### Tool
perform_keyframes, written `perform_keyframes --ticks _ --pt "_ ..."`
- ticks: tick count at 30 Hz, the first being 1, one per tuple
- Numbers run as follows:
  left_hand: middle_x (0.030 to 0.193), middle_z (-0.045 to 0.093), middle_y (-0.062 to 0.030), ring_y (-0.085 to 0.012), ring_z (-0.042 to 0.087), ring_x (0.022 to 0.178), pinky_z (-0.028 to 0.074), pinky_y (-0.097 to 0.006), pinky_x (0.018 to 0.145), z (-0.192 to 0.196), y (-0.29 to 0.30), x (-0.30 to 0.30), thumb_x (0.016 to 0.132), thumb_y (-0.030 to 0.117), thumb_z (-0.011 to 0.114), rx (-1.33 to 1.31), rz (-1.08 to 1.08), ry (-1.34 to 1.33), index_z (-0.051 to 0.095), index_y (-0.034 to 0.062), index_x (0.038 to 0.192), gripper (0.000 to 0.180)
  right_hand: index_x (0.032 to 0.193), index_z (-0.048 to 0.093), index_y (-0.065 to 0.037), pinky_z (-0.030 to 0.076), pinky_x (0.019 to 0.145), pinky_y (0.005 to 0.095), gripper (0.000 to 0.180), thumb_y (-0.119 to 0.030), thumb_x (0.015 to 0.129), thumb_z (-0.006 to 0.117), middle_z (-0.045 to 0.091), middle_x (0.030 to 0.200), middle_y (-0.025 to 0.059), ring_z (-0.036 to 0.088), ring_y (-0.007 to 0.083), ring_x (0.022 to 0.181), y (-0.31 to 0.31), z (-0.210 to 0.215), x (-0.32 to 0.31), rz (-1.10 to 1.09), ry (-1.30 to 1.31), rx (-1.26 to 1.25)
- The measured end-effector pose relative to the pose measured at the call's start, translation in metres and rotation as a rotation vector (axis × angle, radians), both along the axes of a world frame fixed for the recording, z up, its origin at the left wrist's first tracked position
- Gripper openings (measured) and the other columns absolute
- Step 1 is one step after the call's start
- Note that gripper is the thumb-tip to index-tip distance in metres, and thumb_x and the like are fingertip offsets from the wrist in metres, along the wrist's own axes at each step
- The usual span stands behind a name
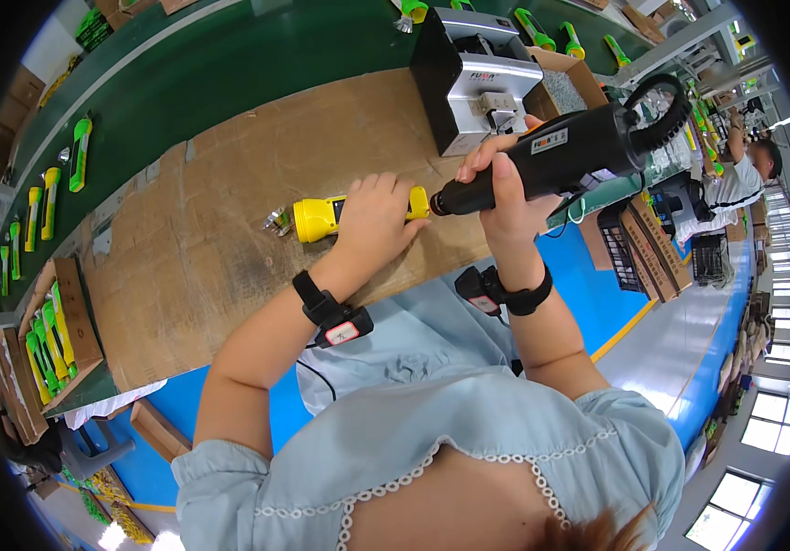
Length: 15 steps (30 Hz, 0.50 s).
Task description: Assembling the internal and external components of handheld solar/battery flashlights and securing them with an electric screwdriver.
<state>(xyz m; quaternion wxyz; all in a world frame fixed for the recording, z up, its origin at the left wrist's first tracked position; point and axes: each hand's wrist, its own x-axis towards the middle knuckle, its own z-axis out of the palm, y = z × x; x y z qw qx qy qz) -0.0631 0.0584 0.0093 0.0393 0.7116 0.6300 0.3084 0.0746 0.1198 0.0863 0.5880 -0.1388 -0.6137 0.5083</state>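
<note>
A yellow flashlight [315,220] lies on the cardboard sheet [220,220], its wide head toward the left. My left hand [374,213] is wrapped over its middle and presses it down. In my right hand [513,197] is a black electric screwdriver [569,151], held level with its fingers around the front part. The screwdriver's tip meets the flashlight's tail end; the bit itself is too small to make out. Just left of the flashlight's head lies a small shiny reflector piece [277,221].
Behind my hands stands a silver and black screw feeder [478,78], with an open box of small parts [565,87] beside it. Several green and yellow flashlights [81,154] lie on the green belt. A cardboard box of flashlights [69,308] is at left. Another person [735,179] works at far right.
</note>
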Motion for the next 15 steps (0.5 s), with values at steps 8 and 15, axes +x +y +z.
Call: perform_keyframes --ticks 8,15 --pt "0.092 0.056 -0.0125 -0.0307 0.053 0.088 0.041 -0.041 0.077 0.007 0.000 0.005 0.066 0.026 0.072 -0.004 -0.038 -0.021 0.059 0.0047 0.100 0.042 0.112 0.043 0.001 0.048 0.063 0.0258 0.041 0.007 0.077 0.063 0.057 0.084 0.0067 0.058 0.0125 0.071 -0.015 -0.005 0.000 -0.121 -0.144 0.016" --pt "0.091 0.056 -0.0124 -0.0311 0.053 0.087 0.040 -0.041 0.074 0.006 -0.005 0.008 0.065 0.027 0.070 0.040 -0.036 0.018 0.060 0.0033 0.101 0.044 0.114 0.040 0.000 0.047 0.072 0.0272 0.053 -0.003 0.071 0.072 0.054 0.094 0.0070 0.054 0.0121 0.081 -0.013 -0.021 -0.011 -0.154 -0.132 -0.149"
